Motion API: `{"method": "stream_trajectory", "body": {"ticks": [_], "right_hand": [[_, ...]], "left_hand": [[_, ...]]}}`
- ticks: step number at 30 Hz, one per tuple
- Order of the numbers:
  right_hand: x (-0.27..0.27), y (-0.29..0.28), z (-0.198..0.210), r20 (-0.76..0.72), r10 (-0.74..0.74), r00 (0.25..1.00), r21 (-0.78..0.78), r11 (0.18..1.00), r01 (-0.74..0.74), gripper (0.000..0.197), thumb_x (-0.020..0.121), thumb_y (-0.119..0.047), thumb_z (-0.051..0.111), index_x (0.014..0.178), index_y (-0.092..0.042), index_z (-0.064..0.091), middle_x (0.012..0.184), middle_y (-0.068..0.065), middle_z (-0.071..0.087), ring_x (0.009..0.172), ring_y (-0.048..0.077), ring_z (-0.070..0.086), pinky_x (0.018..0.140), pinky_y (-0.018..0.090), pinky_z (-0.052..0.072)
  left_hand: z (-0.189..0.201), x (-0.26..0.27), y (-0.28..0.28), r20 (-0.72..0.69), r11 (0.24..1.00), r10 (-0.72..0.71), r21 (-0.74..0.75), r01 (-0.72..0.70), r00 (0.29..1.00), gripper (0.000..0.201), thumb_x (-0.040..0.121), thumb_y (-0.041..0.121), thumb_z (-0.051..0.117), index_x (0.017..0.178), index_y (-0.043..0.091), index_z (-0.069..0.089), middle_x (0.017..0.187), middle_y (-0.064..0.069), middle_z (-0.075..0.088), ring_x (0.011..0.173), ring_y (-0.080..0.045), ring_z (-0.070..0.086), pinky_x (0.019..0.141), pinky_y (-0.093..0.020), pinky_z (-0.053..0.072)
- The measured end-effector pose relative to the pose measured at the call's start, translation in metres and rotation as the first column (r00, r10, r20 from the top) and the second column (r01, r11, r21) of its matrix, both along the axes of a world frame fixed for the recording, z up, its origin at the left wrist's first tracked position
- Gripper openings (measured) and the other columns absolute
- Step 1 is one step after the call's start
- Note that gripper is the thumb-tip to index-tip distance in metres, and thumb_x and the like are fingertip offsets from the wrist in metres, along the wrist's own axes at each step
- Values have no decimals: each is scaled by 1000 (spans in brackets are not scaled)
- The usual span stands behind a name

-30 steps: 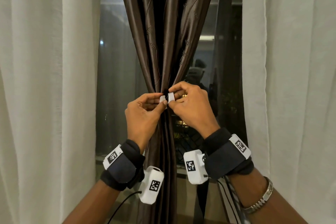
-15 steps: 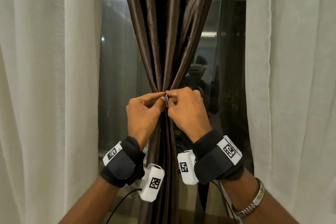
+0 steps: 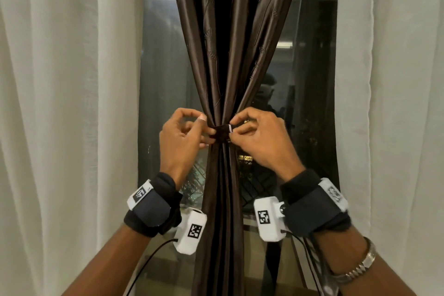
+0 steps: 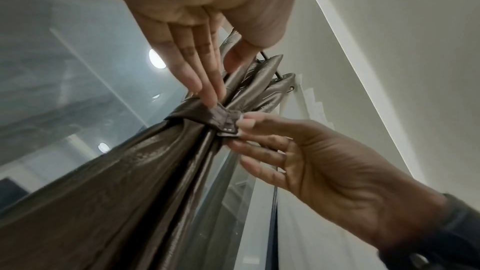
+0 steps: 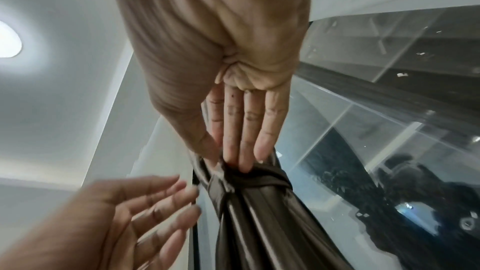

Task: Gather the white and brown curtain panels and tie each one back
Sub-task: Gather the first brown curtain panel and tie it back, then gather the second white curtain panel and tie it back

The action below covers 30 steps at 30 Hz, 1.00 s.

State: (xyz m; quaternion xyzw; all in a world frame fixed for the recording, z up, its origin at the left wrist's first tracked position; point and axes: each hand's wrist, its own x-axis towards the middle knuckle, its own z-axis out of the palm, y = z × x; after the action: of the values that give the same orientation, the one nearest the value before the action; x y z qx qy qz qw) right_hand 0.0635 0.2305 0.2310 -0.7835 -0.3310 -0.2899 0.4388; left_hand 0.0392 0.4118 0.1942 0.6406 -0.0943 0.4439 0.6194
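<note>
Since earlier, your hands spread apart; tieback band (image 3: 222, 132) now wraps brown curtain (image 3: 230, 55) horizontally. Right hand (image 3: 262, 142) pinches its end, nearer; left hand (image 3: 182, 142) fingers loose, just touching.

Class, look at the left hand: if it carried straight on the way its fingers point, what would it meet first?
Probably the brown tie-back band wrapped around the gathered brown curtain; the left hand has its fingertips already at its edge.
</note>
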Motion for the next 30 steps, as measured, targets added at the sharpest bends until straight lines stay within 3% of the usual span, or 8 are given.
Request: {"method": "stream_trajectory", "body": {"ticks": [5,8,11,14,19,24,27,30], "right_hand": [[3,-12,24,63,-75,995,472,881,37,29,86,-48,84,95,-22,77,77,-6,78,75,7,76,77,29,63],[21,0,39,-90,-52,995,399,913,84,55,82,-69,77,117,-28,65,84,-6,78,80,1,75,83,30,61],[37,10,51,-49,-92,995,332,938,103,42,89,-56,77,97,-16,72,83,1,78,80,15,75,84,44,63],[39,9,47,23,-106,994,463,882,83,34,91,-36,80,77,-6,71,72,10,74,71,29,72,76,51,61],[22,16,35,145,-130,981,401,914,61,19,94,-34,78,97,-16,73,79,-8,73,68,7,68,74,35,62],[-17,50,33,460,-237,856,533,844,-53,18,100,-28,71,98,-11,72,86,0,70,77,24,66,71,45,56],[-47,98,9,512,0,859,405,882,-241,16,101,-20,71,90,-9,72,80,-2,69,72,22,65,65,36,53],[-45,151,-28,345,216,913,237,922,-307,11,96,-19,74,86,-15,73,81,-7,70,73,13,65,69,32,55]], "left_hand": [[7,21,22,-29,991,131,-37,-132,991,43,88,67,72,115,34,67,109,12,76,104,-11,75,94,-48,64],[27,33,21,-58,1000,30,2,-30,998,58,87,73,67,122,27,68,116,8,75,111,-10,71,103,-46,59],[44,40,20,51,997,76,17,-77,996,59,91,60,68,91,1,66,81,-7,67,80,-16,63,84,-45,59],[42,41,22,118,991,132,12,-134,984,57,96,47,70,83,-7,58,78,-27,60,71,-31,59,76,-54,60],[18,24,16,135,965,196,147,-215,971,17,104,28,68,105,14,77,101,0,73,87,-12,69,80,-45,63],[-10,-18,61,143,914,372,115,-389,917,15,103,31,65,113,30,77,116,8,68,96,-17,74,78,-42,65],[-38,-44,97,132,802,570,123,-584,811,12,100,20,67,102,27,77,110,7,68,87,-10,71,65,-24,58],[-70,-64,132,62,709,698,80,-701,714,12,98,18,67,100,25,77,107,9,67,84,-3,68,64,-9,48]]}}
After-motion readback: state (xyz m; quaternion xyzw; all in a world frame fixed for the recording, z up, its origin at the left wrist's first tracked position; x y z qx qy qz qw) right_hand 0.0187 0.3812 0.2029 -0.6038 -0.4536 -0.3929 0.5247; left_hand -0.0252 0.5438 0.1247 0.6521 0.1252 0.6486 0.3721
